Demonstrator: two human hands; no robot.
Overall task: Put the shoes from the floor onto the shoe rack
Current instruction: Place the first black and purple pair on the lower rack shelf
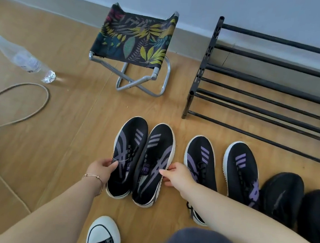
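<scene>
From the head view, the left hand (101, 167) pinches the left sneaker (128, 155) at its outer edge; the right hand (175, 176) seemingly grips its mate (154, 165). Both lie toes-forward on the floor. The black shoe rack (254, 94) stands empty ahead-right, nearer the right hand.

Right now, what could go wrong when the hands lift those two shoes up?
The left hand and right hand each pinch only one shoe's outer edge, so the left shoe or right shoe might slip and drop. The shoe rack is only thin bars, so a shoe set down crooked might tip through.
</scene>
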